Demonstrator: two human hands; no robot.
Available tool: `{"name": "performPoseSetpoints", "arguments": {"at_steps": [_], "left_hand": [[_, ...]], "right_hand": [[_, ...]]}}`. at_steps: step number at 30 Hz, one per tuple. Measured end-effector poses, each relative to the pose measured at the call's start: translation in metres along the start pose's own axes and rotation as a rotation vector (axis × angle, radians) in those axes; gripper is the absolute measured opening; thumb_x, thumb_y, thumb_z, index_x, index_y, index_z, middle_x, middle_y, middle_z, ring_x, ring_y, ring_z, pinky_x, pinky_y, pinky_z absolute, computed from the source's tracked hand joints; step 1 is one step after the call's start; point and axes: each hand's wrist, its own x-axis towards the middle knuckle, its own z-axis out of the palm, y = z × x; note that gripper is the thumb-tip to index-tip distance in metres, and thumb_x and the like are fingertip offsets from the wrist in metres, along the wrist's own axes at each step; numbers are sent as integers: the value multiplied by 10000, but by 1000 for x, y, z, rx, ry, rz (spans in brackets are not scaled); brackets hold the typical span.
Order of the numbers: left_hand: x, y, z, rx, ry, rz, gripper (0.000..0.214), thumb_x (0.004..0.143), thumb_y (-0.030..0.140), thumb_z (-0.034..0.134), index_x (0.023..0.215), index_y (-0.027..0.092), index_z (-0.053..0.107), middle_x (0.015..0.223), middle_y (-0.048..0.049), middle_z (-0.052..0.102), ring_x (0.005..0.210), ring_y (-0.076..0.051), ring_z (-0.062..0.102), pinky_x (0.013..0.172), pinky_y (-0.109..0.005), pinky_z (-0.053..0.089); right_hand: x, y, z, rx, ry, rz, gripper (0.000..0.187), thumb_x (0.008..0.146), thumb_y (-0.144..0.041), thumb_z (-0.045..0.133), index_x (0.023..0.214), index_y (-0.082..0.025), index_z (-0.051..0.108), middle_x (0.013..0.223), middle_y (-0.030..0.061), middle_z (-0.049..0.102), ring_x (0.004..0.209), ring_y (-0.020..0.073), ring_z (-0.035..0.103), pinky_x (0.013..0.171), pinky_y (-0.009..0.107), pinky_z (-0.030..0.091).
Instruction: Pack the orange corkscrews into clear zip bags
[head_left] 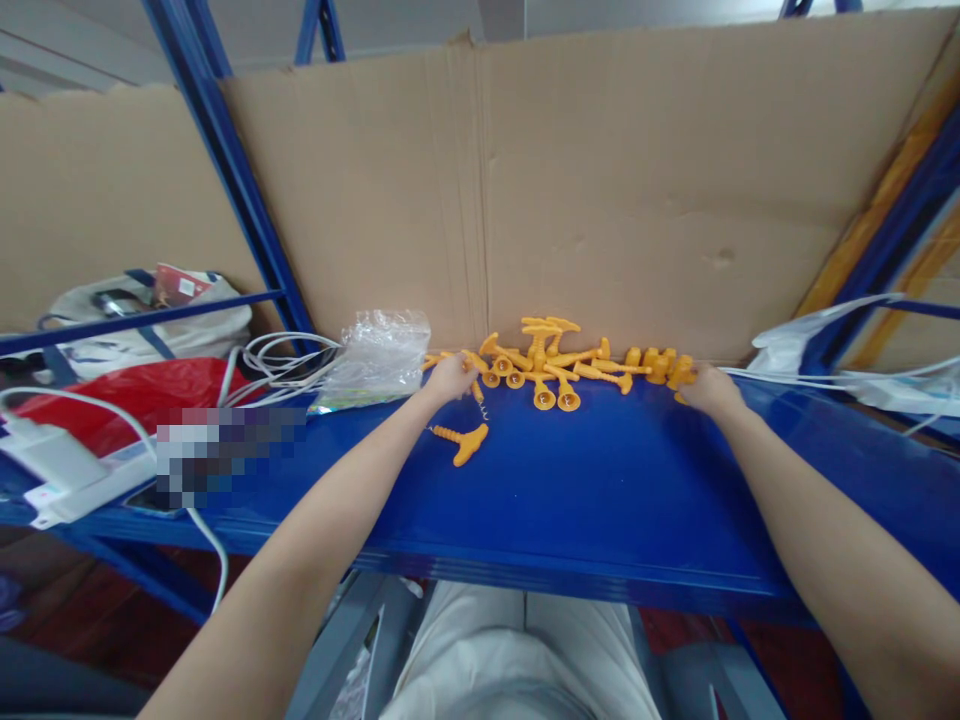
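Observation:
My left hand reaches to the left end of a row of orange-yellow corkscrew parts, its fingers closed on a corkscrew whose metal spiral points down toward me. Another corkscrew with a T-shaped handle lies alone on the blue shelf, nearer to me. Between my hands is a pile of T-handled corkscrews, several with bell-shaped ends facing me. At the right end, my right hand has its fingers closed on a yellow cap, beside several similar caps. My fingertips are partly hidden.
A clear plastic bag and white cables lie left of the pile. A white power strip and red bag are further left. Cardboard backs the blue shelf; a white plastic bag is at right.

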Motion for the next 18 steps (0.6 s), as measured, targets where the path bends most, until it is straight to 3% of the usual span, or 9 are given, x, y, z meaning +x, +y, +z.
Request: {"name": "performPoseSetpoints", "arguments": {"at_steps": [4, 8, 13, 18], "left_hand": [[-2, 3, 1, -202, -66, -31, 133, 960, 246, 472, 966, 134, 544, 751, -49, 728, 488, -94, 610, 498, -184, 443], [-7, 7, -2, -95, -72, 7, 156, 953, 292, 497, 976, 146, 546, 744, -46, 724, 509, -115, 622, 529, -206, 459], [-12, 10, -11, 282, -90, 195, 254, 892, 376, 567, 1016, 159, 607, 890, -86, 732, 841, -224, 701, 753, -278, 499], [-16, 11, -13, 389, -198, 328, 340, 849, 234, 518, 1164, 180, 634, 1192, -109, 684, 1075, -264, 647, 895, -312, 481]], "right_hand": [[-7, -11, -10, -33, -111, 90, 440, 815, -180, 558, 1246, -97, 594, 1194, 206, 661, 1113, 304, 639, 829, 339, 506], [-9, -18, -14, -80, -132, 67, 379, 859, -245, 567, 1195, -79, 623, 1192, 207, 661, 1144, 306, 623, 850, 333, 499], [-5, -20, -8, -99, -178, 31, 351, 841, -333, 637, 1088, -85, 664, 1061, 212, 692, 1029, 320, 660, 780, 339, 505], [-4, -23, -3, -129, -253, -28, 317, 863, -348, 595, 1001, -70, 663, 1016, 218, 682, 1024, 331, 657, 787, 342, 492]]}}
